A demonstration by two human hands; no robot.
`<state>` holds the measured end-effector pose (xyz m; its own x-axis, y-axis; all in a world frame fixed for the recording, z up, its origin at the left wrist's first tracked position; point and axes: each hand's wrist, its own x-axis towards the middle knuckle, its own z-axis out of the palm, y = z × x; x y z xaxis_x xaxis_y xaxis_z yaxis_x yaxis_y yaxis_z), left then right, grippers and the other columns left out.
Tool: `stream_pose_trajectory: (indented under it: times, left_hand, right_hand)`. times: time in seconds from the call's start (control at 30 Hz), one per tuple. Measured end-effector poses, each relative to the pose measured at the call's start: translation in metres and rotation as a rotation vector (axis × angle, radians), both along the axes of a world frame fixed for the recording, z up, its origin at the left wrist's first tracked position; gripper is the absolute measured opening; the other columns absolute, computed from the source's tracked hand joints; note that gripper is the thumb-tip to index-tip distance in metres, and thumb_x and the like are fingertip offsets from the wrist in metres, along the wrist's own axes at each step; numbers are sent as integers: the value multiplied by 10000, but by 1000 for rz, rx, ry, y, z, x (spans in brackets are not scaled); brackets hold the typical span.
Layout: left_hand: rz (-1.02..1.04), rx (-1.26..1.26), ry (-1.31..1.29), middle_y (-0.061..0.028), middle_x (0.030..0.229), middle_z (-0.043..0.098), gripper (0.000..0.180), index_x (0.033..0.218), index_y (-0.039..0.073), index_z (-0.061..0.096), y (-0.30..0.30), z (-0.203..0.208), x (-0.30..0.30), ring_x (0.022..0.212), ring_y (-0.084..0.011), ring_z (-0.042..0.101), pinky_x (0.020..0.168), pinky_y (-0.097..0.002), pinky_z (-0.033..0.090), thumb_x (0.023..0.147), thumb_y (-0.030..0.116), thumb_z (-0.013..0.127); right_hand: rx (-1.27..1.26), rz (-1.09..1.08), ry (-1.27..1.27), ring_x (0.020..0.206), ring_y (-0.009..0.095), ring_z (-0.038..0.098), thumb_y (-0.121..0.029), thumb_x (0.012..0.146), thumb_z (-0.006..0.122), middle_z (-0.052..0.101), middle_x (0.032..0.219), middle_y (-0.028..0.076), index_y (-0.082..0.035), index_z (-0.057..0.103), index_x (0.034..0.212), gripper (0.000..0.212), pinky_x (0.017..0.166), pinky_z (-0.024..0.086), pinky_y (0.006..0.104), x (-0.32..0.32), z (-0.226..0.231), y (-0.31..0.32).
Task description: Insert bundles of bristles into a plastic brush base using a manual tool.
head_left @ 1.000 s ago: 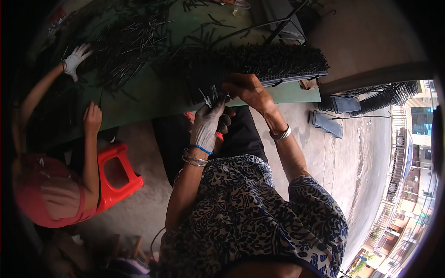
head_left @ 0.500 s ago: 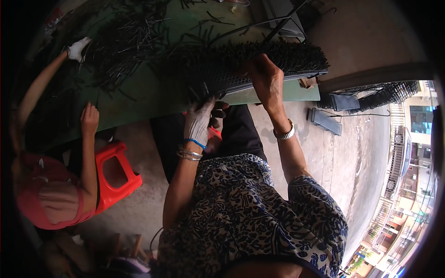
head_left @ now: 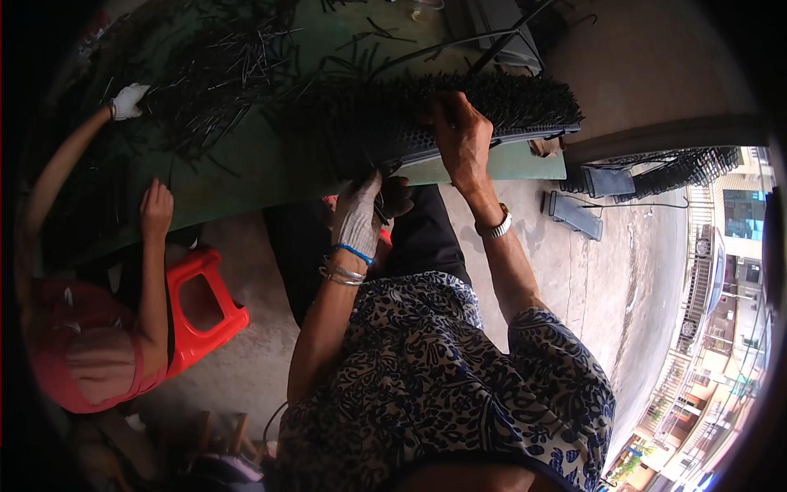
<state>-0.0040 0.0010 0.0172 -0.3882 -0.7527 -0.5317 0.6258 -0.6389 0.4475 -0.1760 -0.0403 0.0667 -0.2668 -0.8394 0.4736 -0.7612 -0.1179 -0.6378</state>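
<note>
A long dark panel (head_left: 422,146) with rows of holes lies along the near edge of the table, tufted on its far side with dense black bristle-like strips (head_left: 525,97). My bare right hand (head_left: 464,139) is over the panel, thumb and fingers pinched at its holed face; whatever is between the fingertips is too dark to make out. In a white glove with dark fingers, my left hand (head_left: 361,201) is curled below the panel's near edge. Thin black strips seem to be gripped in it, mostly hidden by the glove and shadow.
Loose black strips (head_left: 221,74) are heaped on the green table (head_left: 246,184). At left, a co-worker's gloved hand (head_left: 129,101) and bare hand (head_left: 156,209) are over the table, near a red stool (head_left: 205,303). Grey panels (head_left: 574,215) lie on the floor at right.
My right hand has shifted slightly left along the panel. My left hand has turned and drawn its strips lower, away from the panel's edge. The co-worker's gloved hand has moved slightly down and left.
</note>
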Motion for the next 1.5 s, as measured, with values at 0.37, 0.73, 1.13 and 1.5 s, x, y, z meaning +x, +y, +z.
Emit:
stream_pose_trajectory:
  times: [0.37, 0.73, 1.13, 1.5]
  left_hand:
    - [-31, 19, -6, -164, 948, 680, 243, 1080, -25, 620, 2, -2, 3, 850, -266, 682, 721, -391, 584, 966, 185, 578]
    - [3, -15, -4, -147, 923, 690, 246, 1110, -17, 611, 5, -8, 5, 830, -226, 686, 658, -335, 582, 983, 186, 554]
    - [-16, 34, -14, -122, 791, 674, 266, 1102, -23, 622, 8, 8, 5, 571, -166, 585, 526, -281, 488, 965, 203, 594]
    - [-80, -118, -34, -138, 806, 687, 265, 1072, -21, 617, 14, 12, 7, 545, -154, 609, 484, -265, 510, 969, 220, 578]
  right_hand:
    - [-39, 79, -7, 729, 170, 706, -32, 898, 604, 679, 754, 97, -7, 632, 931, 50, 624, 515, 253, -2, -1, -1]
    - [39, 149, 75, 706, 215, 667, -39, 878, 605, 649, 786, 107, -40, 644, 910, 50, 624, 502, 300, -16, -5, -9]
    - [-44, -90, 672, 874, 273, 564, -229, 870, 650, 557, 970, 113, -212, 698, 1121, 257, 727, 455, 361, 0, -31, -18]
    - [393, 351, -26, 764, 230, 626, -142, 890, 659, 655, 902, 107, -70, 685, 1090, 215, 687, 506, 324, 9, -1, 20]
